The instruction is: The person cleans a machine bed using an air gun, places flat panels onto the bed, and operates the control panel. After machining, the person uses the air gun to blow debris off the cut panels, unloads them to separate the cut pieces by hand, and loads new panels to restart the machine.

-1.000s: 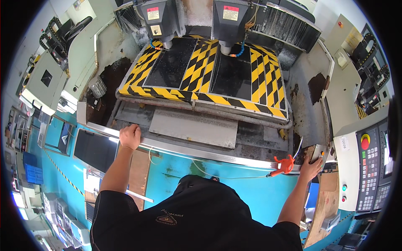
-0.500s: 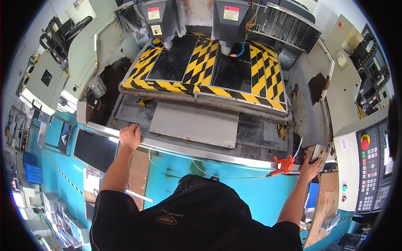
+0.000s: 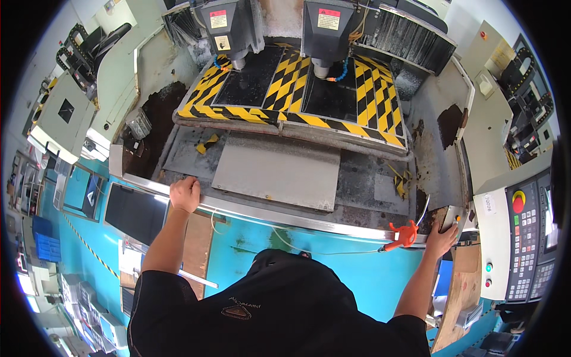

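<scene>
My left hand (image 3: pixel 185 194) lies on the machine's metal front rail (image 3: pixel 285 217), its fingers curled over the rim. At the right end of that rail, my right hand (image 3: pixel 441 241) grips a small metal button box (image 3: pixel 454 218); an orange button shows on its face, past my fingers. Just left of this hand, an orange spray gun (image 3: pixel 404 234) hangs on the rail with its thin nozzle pointing up. Beyond the rail stands the worktable (image 3: pixel 291 117), edged in yellow and black striped tape around two dark panels. Two spindles (image 3: pixel 321 66) (image 3: pixel 238 60) hang over its far part.
A light metal cover plate (image 3: pixel 276 172) lies between rail and worktable. Torn striped tape (image 3: pixel 207 144) lies left of it. A control panel (image 3: pixel 523 232) with a red knob stands at the right. A pale hose (image 3: pixel 285 240) droops below the rail, above blue floor.
The worktable has slid slightly away from me, uncovering more of the cover plate and the torn tape. Both hands stay where they were, and the spindles look unmoved.
</scene>
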